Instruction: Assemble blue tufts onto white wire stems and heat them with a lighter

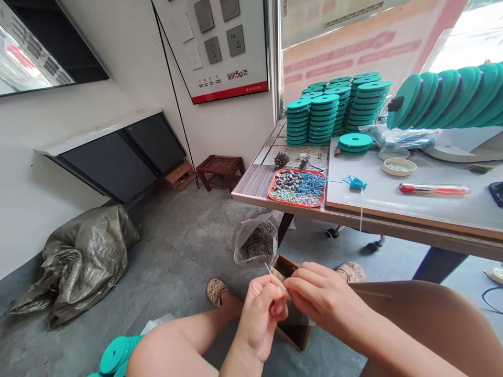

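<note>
My left hand [259, 311] is closed in a pinch above the floor, between my knees. A thin pale stick-like piece [268, 268] pokes up from its thumb and forefinger. My right hand [324, 296] is pinched too, its fingertips meeting those of the left at the piece's lower end. What lies between the right fingertips is too small to make out. Below and behind both hands stands an open brown box [301, 340], partly hidden by them. On the table, an orange-rimmed tray [271, 195] holds dark weight-like pieces, blue strands and small light parts.
Stacks of green discs [297, 123] stand on the table [255, 191]. More discs hang on a rod [395, 103]. A red-handled tool [434, 189], a small dish [408, 168] and a blue thread bundle [357, 183] lie nearby. A clear bag [240, 243] sits beneath.
</note>
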Demonstrator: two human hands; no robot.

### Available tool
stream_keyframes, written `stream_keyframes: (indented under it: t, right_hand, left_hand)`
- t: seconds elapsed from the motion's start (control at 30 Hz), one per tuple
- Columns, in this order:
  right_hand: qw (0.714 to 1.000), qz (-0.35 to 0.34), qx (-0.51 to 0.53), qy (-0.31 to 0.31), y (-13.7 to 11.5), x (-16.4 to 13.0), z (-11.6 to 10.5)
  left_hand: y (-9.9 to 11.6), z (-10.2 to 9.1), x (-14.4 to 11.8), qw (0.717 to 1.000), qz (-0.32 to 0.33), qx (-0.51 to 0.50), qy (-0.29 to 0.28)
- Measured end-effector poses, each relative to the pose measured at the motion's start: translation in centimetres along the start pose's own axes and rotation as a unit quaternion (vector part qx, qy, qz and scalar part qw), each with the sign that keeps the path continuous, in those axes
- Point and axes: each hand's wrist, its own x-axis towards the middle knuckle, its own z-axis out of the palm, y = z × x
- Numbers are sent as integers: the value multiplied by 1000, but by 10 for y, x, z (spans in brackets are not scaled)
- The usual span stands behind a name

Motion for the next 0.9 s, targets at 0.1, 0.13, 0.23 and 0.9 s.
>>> stream_keyframes:
  t: [0.1,0.13,0.23,0.9]
  right_hand:
    - [994,63,64,65,-3,-3,10]
    - [988,86,91,92,-4,-4,14]
    - [981,85,98,146,-6,-8,21]
    - [987,147,44,42,-3,-7,8]
  left_hand:
    - [-4,2,0,999,24,-32,8]
    - [-5,3,0,999,33,-41,11]
    - [-7,5,0,997,38,-60,17]
    - [6,-11,6,970,53,236,16]
